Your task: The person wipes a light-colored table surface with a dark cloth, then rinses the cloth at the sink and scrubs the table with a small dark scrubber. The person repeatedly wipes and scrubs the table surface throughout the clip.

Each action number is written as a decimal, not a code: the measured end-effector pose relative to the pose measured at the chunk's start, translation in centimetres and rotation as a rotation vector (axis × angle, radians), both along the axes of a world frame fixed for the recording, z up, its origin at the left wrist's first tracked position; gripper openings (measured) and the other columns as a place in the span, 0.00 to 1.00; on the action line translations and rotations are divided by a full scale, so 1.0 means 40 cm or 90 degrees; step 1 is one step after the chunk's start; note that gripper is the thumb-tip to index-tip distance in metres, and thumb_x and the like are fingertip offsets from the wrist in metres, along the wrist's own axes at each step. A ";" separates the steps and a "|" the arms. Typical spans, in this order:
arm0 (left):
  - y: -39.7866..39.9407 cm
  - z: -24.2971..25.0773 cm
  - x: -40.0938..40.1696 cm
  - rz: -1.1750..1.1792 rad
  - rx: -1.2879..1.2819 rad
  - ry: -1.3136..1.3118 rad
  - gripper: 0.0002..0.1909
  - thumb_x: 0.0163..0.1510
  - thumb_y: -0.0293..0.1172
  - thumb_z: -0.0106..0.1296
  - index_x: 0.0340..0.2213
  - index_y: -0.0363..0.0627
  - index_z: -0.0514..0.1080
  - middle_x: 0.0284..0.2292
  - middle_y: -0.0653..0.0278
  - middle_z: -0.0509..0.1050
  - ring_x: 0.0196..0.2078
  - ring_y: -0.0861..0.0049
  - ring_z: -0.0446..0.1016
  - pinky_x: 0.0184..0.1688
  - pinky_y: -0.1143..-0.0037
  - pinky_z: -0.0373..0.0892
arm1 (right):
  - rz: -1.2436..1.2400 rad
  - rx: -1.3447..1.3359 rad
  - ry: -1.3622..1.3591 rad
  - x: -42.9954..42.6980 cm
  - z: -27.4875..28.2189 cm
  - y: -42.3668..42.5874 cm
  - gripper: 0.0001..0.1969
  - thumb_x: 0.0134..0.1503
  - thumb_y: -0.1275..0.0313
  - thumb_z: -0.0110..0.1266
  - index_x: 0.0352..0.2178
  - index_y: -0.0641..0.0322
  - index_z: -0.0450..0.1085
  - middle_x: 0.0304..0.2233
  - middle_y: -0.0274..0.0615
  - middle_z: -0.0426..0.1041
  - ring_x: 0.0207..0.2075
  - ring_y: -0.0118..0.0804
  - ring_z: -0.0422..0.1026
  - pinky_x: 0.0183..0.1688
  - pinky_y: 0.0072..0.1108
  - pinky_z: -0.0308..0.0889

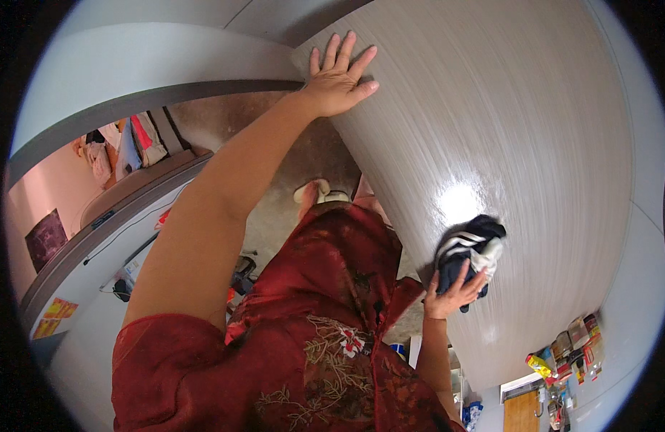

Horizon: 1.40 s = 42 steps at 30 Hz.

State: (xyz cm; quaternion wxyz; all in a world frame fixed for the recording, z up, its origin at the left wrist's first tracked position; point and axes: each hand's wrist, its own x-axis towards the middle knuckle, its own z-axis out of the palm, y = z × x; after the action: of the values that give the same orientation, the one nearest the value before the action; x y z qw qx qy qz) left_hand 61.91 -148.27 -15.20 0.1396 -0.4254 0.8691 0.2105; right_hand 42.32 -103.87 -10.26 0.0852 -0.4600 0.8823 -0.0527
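Note:
A glossy grey-beige wood-grain panel (532, 162), seemingly a door, fills the right side of the view. My left hand (340, 78) lies flat against it near its upper left edge, fingers spread and holding nothing. Lower down, my right hand (456, 291) grips a bunched dark cloth (467, 254) with white stripes and a pale patch. The cloth rests against the panel, below a bright patch of reflected light. Some of the right fingers show across the cloth; its underside is hidden.
A dark frame (148, 102) curves along the left, with hanging clothes (130, 140) beyond it. Jars and packets (572, 348) stand past the panel's lower right end, near a wooden board (521, 413). Below me are the concrete floor (321, 146) and a pale slipper (332, 195).

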 end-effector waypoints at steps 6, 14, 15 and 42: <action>-0.015 0.010 0.013 0.052 0.075 0.101 0.33 0.61 0.58 0.21 0.64 0.63 0.40 0.66 0.56 0.26 0.67 0.60 0.19 0.63 0.54 0.21 | 0.109 -0.024 -0.046 0.072 -0.015 -0.237 0.39 0.41 0.56 0.62 0.58 0.42 0.60 0.63 0.57 0.47 0.63 0.63 0.46 0.55 0.60 0.42; -0.034 -0.007 0.029 0.059 0.080 0.188 0.36 0.60 0.61 0.13 0.64 0.60 0.40 0.66 0.57 0.32 0.68 0.59 0.22 0.62 0.54 0.19 | 0.371 -0.099 -0.152 0.168 -0.010 -0.608 0.39 0.37 0.61 0.66 0.55 0.42 0.64 0.62 0.50 0.52 0.61 0.56 0.52 0.56 0.60 0.43; -0.035 0.005 0.023 0.070 0.110 0.234 0.36 0.60 0.61 0.13 0.64 0.60 0.40 0.66 0.57 0.33 0.68 0.59 0.23 0.62 0.54 0.19 | 0.398 -0.111 -0.140 0.176 -0.008 -0.648 0.37 0.38 0.62 0.65 0.54 0.44 0.64 0.61 0.49 0.53 0.60 0.56 0.53 0.56 0.59 0.44; 0.004 0.056 0.156 -0.205 -0.137 0.184 0.44 0.47 0.52 0.58 0.62 0.57 0.51 0.64 0.48 0.41 0.67 0.55 0.34 0.65 0.54 0.35 | -0.276 -0.067 0.210 0.054 -0.047 0.084 0.38 0.30 0.80 0.65 0.49 0.45 0.68 0.55 0.40 0.63 0.59 0.47 0.58 0.57 0.39 0.55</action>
State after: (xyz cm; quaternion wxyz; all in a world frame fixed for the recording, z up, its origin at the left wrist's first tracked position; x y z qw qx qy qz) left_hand 68.16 -148.11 -12.98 -0.0007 -0.2587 0.9541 0.1507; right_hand 44.46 -100.52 -12.14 -0.0974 -0.2666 0.9580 -0.0400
